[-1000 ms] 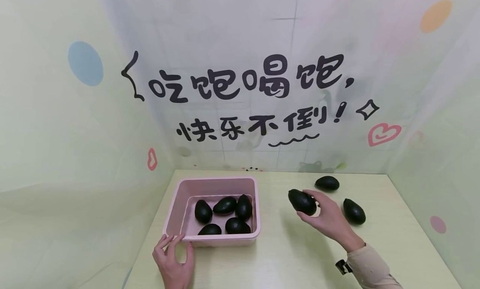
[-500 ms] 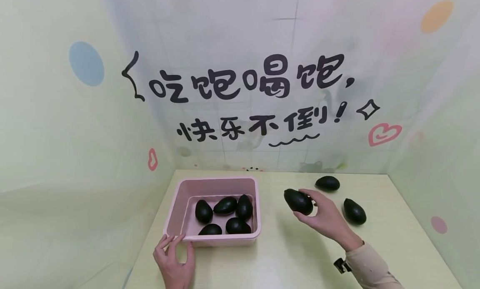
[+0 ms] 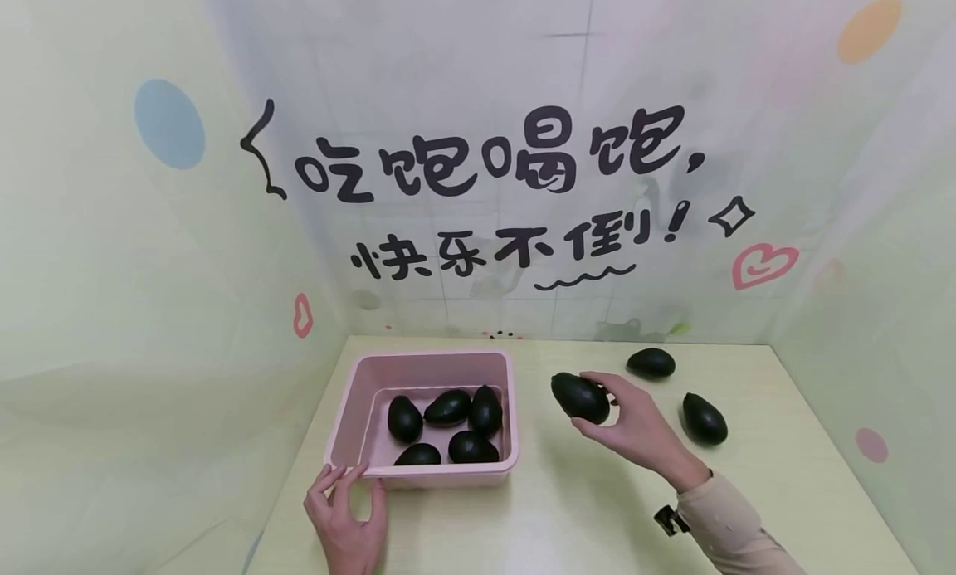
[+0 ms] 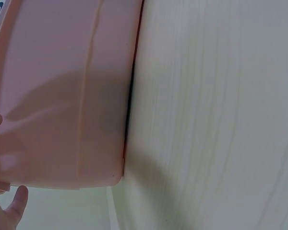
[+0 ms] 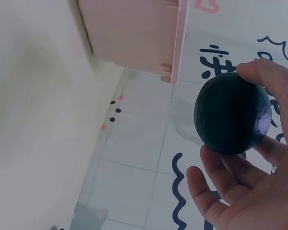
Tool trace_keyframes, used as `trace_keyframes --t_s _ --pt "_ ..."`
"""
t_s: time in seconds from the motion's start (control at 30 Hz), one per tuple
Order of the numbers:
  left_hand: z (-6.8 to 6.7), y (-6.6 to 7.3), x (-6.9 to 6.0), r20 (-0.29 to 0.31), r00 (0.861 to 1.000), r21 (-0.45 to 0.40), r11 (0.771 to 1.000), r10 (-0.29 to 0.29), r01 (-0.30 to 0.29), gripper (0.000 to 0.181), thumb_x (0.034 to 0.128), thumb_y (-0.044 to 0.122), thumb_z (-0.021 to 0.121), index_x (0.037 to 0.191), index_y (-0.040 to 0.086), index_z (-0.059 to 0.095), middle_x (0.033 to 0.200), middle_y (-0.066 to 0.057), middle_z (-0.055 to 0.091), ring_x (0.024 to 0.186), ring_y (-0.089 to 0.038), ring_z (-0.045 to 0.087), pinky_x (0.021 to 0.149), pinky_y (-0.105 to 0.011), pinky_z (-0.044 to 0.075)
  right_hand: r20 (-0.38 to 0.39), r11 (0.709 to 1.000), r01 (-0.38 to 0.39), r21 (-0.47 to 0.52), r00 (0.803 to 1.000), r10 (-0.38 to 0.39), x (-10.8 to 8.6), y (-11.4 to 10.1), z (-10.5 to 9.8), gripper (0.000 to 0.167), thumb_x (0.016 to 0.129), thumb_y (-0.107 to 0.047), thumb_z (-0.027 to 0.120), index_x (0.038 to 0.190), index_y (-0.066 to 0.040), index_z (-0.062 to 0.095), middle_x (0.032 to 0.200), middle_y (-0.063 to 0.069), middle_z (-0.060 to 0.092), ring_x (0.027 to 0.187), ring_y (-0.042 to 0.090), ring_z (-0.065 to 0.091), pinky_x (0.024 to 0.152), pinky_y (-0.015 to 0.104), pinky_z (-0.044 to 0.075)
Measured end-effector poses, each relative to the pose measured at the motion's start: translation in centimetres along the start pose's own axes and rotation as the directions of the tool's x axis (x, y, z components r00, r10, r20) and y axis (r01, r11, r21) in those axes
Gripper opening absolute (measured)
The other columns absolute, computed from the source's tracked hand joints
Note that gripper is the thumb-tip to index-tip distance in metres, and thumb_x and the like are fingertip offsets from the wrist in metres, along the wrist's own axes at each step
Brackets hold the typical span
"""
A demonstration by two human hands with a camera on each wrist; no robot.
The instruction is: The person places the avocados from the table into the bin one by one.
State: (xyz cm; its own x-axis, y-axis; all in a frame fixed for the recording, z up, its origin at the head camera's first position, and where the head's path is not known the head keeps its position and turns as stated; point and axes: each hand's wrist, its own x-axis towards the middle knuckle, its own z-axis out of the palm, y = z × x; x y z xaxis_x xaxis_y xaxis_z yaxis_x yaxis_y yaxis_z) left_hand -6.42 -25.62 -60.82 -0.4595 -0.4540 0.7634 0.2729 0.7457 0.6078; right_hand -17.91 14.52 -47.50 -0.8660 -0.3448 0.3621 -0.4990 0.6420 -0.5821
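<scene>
My right hand holds a dark avocado between thumb and fingers, above the table to the right of a pink plastic bin. The right wrist view shows this avocado end-on, with the fingertips around it and the bin's side beyond. At the bin's near left corner my left hand grips the rim, thumb against the front wall. Only fingertips of that hand show in the left wrist view. Several dark avocados lie inside the bin.
Two more avocados lie on the light wood table: one at the back right, another just beyond my right wrist. A printed cloth backdrop rises behind the table and along both sides.
My right hand has moved a little left with the avocado, closer to the bin. The left hand and the bin have stayed where they were.
</scene>
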Motion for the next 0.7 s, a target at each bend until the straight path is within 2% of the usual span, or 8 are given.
trace_keyframes --t_s 0.2,0.37,0.7 --pt "0.0 0.0 0.1 0.002 1.0 0.009 1.0 0.007 -0.007 0.034 0.0716 0.001 0.078 0.105 -0.003 0.077 0.115 -0.035 0.052 0.142 -0.004 0.034 0.121 -0.015 0.028 0.026 1.0 0.004 0.03 1.0 -0.005 0.5 -0.8 0.2 0.065 0.083 -0.026 0.091 0.139 -0.007 0.066 0.134 0.007 0.073 0.112 0.021 0.07 0.085 0.037 0.061" --pt "0.0 0.1 0.1 0.0 1.0 0.001 1.0 0.007 -0.007 0.034 0.0709 0.0 0.078 0.105 -0.003 0.077 0.115 -0.035 0.052 0.143 -0.003 0.034 0.119 -0.013 0.029 0.048 0.998 -0.001 0.067 0.999 -0.003 0.9 -1.4 0.2 0.064 0.083 -0.026 0.091 0.14 -0.009 0.066 0.136 0.005 0.073 0.114 0.021 0.071 0.086 0.035 0.061" --pt "0.0 0.3 0.1 -0.006 1.0 -0.021 1.0 -0.005 0.005 0.033 0.0712 -0.002 0.078 0.105 -0.004 0.076 0.116 -0.036 0.051 0.145 -0.002 0.034 0.114 -0.009 0.033 0.06 0.993 0.033 0.111 0.997 -0.04 1.6 -2.4 0.9 0.063 0.083 -0.027 0.09 0.139 -0.009 0.067 0.137 0.006 0.073 0.114 0.021 0.071 0.087 0.042 0.063"
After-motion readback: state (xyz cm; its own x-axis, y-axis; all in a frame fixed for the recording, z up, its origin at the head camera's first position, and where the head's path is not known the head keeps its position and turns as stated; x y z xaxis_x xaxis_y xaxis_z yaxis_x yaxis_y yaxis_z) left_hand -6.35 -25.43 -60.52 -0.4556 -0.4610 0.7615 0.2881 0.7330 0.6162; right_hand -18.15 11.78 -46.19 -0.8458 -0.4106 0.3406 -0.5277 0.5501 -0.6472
